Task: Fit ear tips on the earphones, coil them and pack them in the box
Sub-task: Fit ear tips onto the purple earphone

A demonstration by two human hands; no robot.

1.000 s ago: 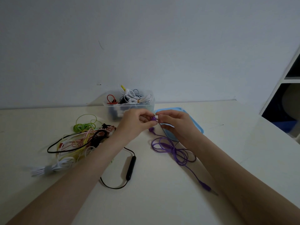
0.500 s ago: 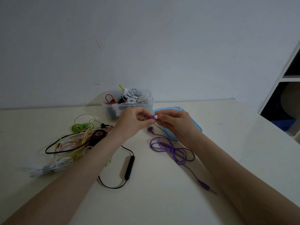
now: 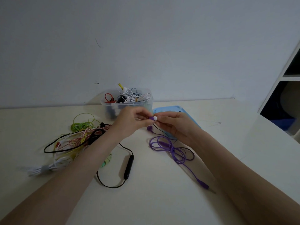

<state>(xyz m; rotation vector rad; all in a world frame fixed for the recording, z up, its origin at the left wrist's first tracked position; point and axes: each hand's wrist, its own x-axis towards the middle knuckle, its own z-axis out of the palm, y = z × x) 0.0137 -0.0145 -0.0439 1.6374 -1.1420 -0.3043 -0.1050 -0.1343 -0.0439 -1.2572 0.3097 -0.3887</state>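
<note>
fitting a white ear tip onto the purple earbud

the step in hand looks like the first one: fitting a tip. the left hand [image 3: 129,122] pinches a purple earbud [image 3: 151,118] between thumb and fingers, and the right hand [image 3: 174,125] pinches a white ear tip [image 3: 155,118] against its nozzle. both hands meet above the tabletop [image 3: 162,200], just in front of the clear plastic box [image 3: 126,103] at 12 o'clock.

the earbud's long axis runs roughly level from 9 to 3 o'clock, its nozzle end pointing to 3 o'clock into the tip. whether the tip is fully seated i cannot tell.

the second purple earbud [image 3: 149,127] hangs just below, bare as far as i can judge. the purple cable [image 3: 172,149] lies in loose loops toward 5 o'clock, its plug [image 3: 204,185] further out.

the next move likely calls for a firm push along that same axis, perhaps with a slight twist, then the same for the other bud. coiling and packing are not yet begun.

a blue lid [image 3: 186,114] lies behind the right hand; a tangle of other earphones [image 3: 78,140] sits at 9 o'clock.
</note>
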